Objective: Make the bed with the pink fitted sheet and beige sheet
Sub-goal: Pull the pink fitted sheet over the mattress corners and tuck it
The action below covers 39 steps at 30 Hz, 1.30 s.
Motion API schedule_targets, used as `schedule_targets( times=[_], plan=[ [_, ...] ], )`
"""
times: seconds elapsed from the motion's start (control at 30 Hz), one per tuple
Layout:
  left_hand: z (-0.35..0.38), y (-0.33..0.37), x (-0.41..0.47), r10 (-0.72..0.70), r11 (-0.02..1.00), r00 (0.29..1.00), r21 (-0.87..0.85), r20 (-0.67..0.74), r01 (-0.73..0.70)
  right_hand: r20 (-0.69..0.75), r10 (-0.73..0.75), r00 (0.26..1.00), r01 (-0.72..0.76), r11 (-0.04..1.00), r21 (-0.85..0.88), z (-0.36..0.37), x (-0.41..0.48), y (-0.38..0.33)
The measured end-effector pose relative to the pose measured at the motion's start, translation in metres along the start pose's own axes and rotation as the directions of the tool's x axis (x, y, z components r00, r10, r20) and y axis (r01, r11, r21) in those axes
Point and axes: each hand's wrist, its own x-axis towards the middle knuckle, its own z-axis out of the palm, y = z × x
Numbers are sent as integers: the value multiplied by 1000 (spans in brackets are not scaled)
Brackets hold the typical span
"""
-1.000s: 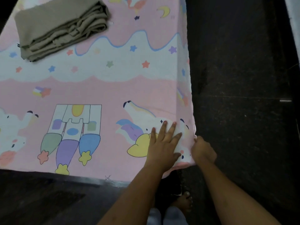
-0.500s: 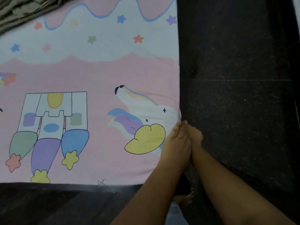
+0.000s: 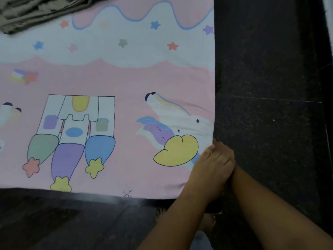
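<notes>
One pink fitted sheet edge under left hand fingers; right hand adjoining.

The left hand and right hand are seen on forearms left bare to the view's lower edge, a pale nail is shown on a left fingertip, and below, a bare foot and blurred grey-blue clothing are glimpsed.

Dim, flat light: the pink fitted sheet shows slightly soft, while the dark floor at right loses detail.
</notes>
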Motion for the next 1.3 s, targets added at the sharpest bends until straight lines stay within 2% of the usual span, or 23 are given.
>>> schedule_targets(
  times=[0.07, 0.13, 0.2, 0.27, 0.33, 0.4, 0.57, 0.6, 0.63, 0.67, 0.7, 0.77, 0.87, 0.93, 1.0, 1.07, 1.13, 1.17, 1.23, 1.3],
  plan=[
    [-10, 2, -28, -63, 963, 978, -269, -200, 7, 156, -55, 986, 1, 945, 328, -18, 13, 16],
    [-9, -5, -58, -179, 936, 917, -350, -356, 47, 215, -59, 975, -83, 799, 596, -33, 20, 29],
    [-8, -14, -85, -291, 925, 893, -338, -345, 171, 307, -52, 950, -222, 578, 785, -39, 7, 31],
    [-5, -23, -98, -296, 933, 905, -298, -307, 204, 418, -109, 902, -356, 359, 863, -39, -14, 31],
    [-6, -27, -99, -263, 950, 920, -247, -292, 193, 445, -102, 890, -401, 294, 868, -40, -25, 31],
    [-8, -29, -94, -230, 967, 929, -179, -290, 184, 453, -57, 890, -417, 301, 858, -32, -25, 27],
    [-10, -31, -85, -202, 978, 935, -108, -292, 177, 334, 109, 936, -345, 465, 816, -29, -24, 7],
    [-10, -29, -84, -195, 980, 935, -96, -298, 174, 294, 137, 946, -320, 542, 777, -33, -26, 7],
    [-8, -27, -83, -184, 983, 934, -77, -307, 168, 235, 150, 961, -272, 680, 681, -36, -28, 9],
    [-6, -25, -82, -171, 985, 934, -63, -313, 159, 176, 139, 975, -215, 805, 553, -38, -31, 13],
    [-5, -23, -81, -163, 987, 937, -61, -308, 151, 133, 114, 985, -161, 888, 430, -38, -32, 17],
    [-6, -20, -78, -175, 984, 943, -79, -281, 159, 115, 65, 991, -93, 960, 263, -38, -35, 20],
    [-17, -16, -75, -240, 969, 952, -107, -189, 223, 110, 40, 993, -60, 980, 188, -39, -38, 14],
    [-32, -18, -71, -309, 939, 946, -188, -96, 288, 108, -12, 994, 1, 994, 108, -43, -39, 12],
    [-41, -28, -70, -422, 848, 906, -358, -11, 391, 123, -33, 992, 29, 999, 32, -50, -39, 18],
    [-48, -40, -73, -509, 752, 860, -506, -39, 422, 83, 54, 995, -59, 996, 69, -63, -37, 26],
    [-54, -56, -76, -624, 669, 765, -612, -157, 421, -79, 151, 985, -132, 969, 208, -85, -28, 27],
    [-57, -63, -76, -679, 636, 700, -654, -222, 410, -217, 164, 962, -97, 952, 291, -100, -21, 22],
    [-64, -78, -74, -730, 626, 593, -681, -340, 380, -504, 114, 856, 128, 898, 421, -134, -5, -2],
    [-71, -92, -67, -735, 638, 555, -675, -390, 370, -674, -35, 738, 379, 848, 371, -166, 5, -41]
  ],
)
